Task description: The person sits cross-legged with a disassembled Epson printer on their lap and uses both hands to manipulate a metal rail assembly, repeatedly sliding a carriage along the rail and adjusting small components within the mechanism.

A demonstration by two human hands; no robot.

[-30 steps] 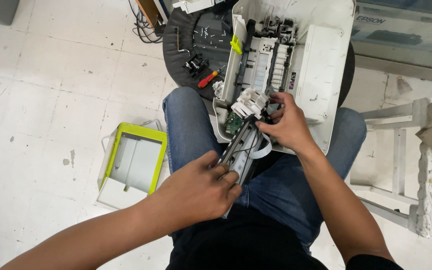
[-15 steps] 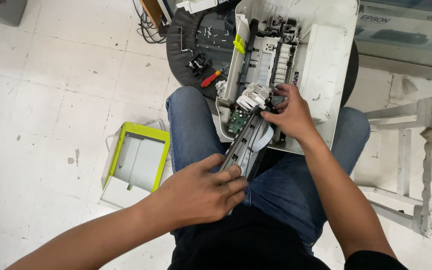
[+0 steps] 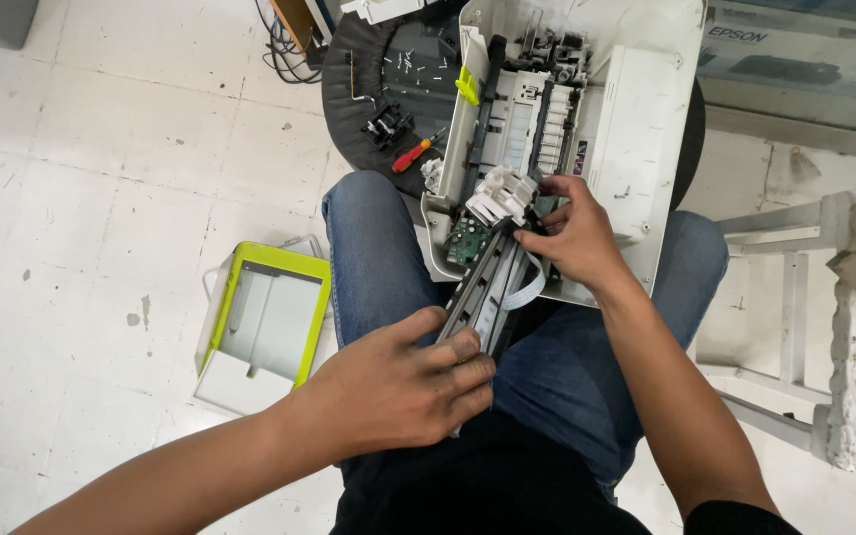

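A seated person's left hand (image 3: pixel 398 386) grips the lower end of a long black rail (image 3: pixel 482 292) at frame centre, while the right hand (image 3: pixel 572 238) pinches its upper end beside a white carriage (image 3: pixel 500 195). The rail juts from an opened white printer (image 3: pixel 636 129) on the lap; a red screwdriver (image 3: pixel 416 152) lies upper centre.

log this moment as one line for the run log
left hand: grips near end of long black rail | right hand: on its far end by white carriage | opened printer: on lap | screwdriver: untouched
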